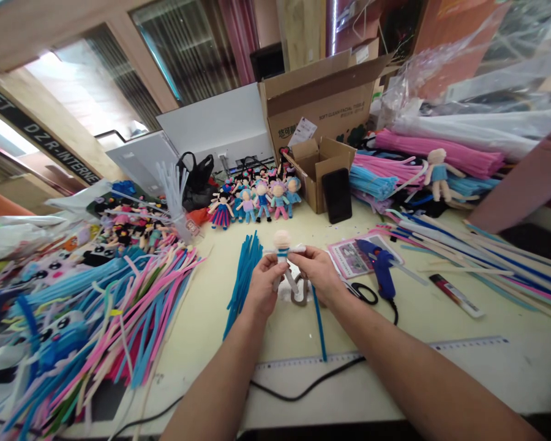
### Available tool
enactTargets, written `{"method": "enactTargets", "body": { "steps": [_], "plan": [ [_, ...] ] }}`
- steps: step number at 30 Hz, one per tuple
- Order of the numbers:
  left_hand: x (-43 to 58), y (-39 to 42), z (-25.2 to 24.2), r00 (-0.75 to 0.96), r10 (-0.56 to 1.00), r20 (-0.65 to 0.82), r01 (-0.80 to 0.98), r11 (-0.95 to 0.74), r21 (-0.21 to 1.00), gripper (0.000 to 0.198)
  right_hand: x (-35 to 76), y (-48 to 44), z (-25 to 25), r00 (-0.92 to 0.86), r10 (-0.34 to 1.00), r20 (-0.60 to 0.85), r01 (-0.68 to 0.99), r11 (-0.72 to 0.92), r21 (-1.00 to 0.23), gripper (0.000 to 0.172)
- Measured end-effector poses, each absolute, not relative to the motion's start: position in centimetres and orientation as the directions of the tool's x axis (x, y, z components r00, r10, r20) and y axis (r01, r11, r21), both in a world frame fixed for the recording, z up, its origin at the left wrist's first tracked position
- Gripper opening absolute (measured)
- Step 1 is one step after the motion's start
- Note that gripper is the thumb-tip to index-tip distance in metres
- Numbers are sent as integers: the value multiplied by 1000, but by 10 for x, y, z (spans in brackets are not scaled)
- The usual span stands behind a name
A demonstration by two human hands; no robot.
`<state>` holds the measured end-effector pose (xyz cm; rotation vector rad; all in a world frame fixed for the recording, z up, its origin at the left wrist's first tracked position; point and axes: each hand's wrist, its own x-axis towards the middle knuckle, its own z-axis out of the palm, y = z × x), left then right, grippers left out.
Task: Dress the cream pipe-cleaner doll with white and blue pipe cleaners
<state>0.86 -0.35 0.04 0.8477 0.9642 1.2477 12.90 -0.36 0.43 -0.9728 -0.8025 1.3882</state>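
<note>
A small pipe-cleaner doll [282, 241] is held upright between my hands over the middle of the table. It has a cream head, pale limbs and a blue band across the chest. My left hand [267, 280] pinches its body and lower part from the left. My right hand [319, 269] grips a blue pipe cleaner [320, 327] close to the doll's right-hand arm; the strip hangs down toward the table. A bundle of blue pipe cleaners [244, 278] lies just left of my left hand. Behind the doll's legs is a partly hidden white-and-grey item.
A blue glue gun [382, 269], black-handled scissors [363, 293] and a ruler [468, 344] lie to the right. Finished dolls [261, 199] stand at the back beside cardboard boxes [324, 104] and a phone [337, 196]. Loose pipe cleaners [133, 306] pile up at left. A black cable [303, 395] crosses the front.
</note>
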Motion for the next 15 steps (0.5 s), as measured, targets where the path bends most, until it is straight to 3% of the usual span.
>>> {"method": "enactTargets", "body": {
  "steps": [5, 15],
  "plan": [
    [7, -4, 1, 80, 989, -127, -350, 147, 925, 25, 130, -4, 6, 42, 997, -69, -413, -46, -910, 22],
    [9, -8, 0, -41, 997, 64, 7, -64, 998, 30, 129, 0, -7, 82, 997, 6, -303, 30, -952, 17]
  ]
}}
